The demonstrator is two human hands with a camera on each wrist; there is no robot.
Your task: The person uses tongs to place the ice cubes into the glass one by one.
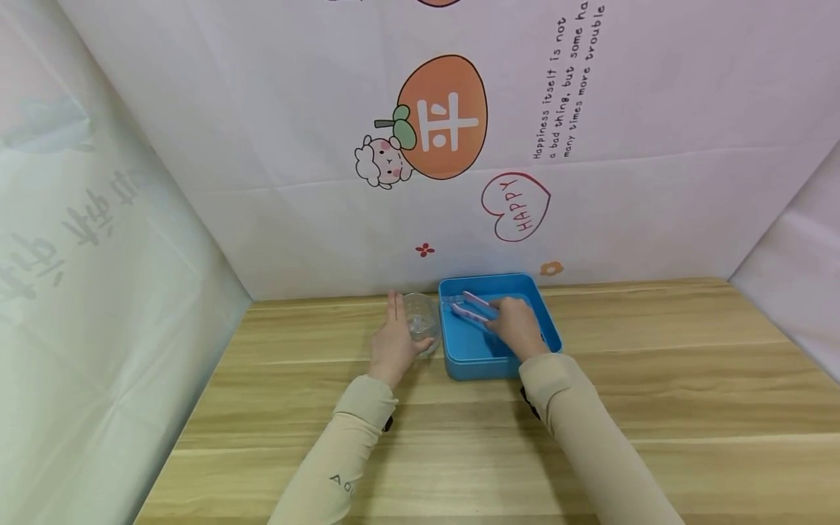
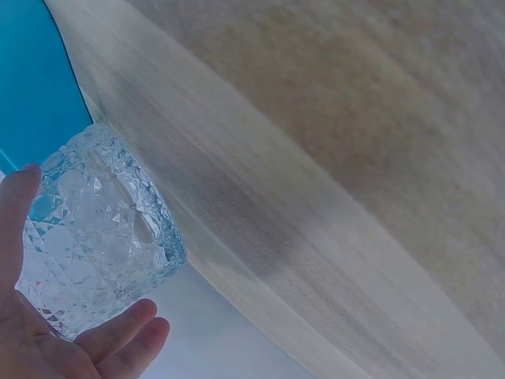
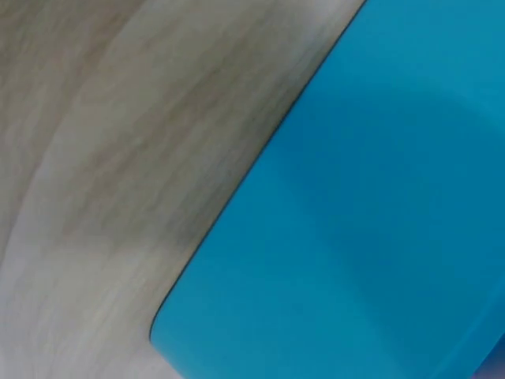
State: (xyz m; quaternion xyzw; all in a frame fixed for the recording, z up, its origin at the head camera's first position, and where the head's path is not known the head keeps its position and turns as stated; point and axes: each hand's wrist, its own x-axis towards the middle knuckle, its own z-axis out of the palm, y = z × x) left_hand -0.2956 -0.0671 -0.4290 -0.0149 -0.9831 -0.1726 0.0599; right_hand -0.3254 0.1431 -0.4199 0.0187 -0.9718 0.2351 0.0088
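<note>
My left hand [image 1: 391, 343] holds a clear glass cup [image 1: 421, 321] by its side, thumb on one side and fingers on the other. In the left wrist view the cup [image 2: 102, 229] shows a faceted, diamond-cut surface, with the left hand [image 2: 47, 316] around its lower left. Right beside the cup stands an open blue box [image 1: 482, 369]. Over the box's inside, my right hand [image 1: 518, 326] grips a pair of pink tongs [image 1: 469, 313], whose arms are spread and point left toward the cup. Something see-through shows at the tips, too small to tell. The right wrist view shows only the box's outer wall [image 3: 339, 221], not the hand.
The box and cup stand near the back edge of a wooden table [image 1: 446, 452]. A white printed sheet [image 1: 302, 146] hangs right behind them, and pale sheets close off the left and right sides.
</note>
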